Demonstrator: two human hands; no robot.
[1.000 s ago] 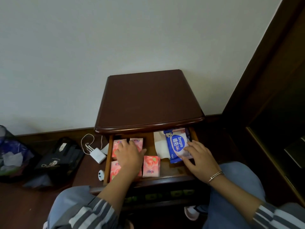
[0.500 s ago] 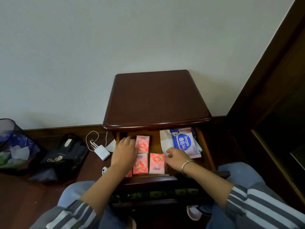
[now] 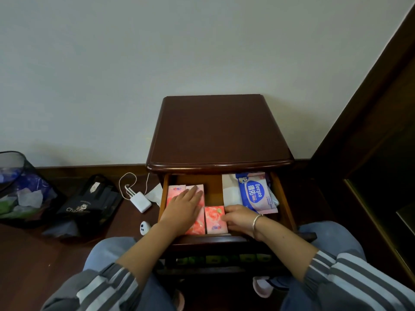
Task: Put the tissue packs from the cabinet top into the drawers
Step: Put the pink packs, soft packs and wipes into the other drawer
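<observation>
I observe the top drawer (image 3: pixel 281 198) of the dark wooden cabinet (image 3: pixel 221 135) pulled open. My left hand (image 3: pixel 183 211) lies flat, fingers extended and close together, pressing on the pink tissue packs (image 3: pixel 177 190) at the drawer's left. My right hand (image 3: pixel 241 217) rests with curled fingers touching the right edge of one pink pack (image 3: pixel 214 218), gripping nothing. A blue-and-white wipes pack (image 3: pixel 254 194) lies at the drawer's right.

Glossy dark wood cabinet (image 3: pixel 221 131), shiny plastic-wrapped tissue packs (image 3: pixel 215 218), metal bracelet (image 3: pixel 256 221)
</observation>
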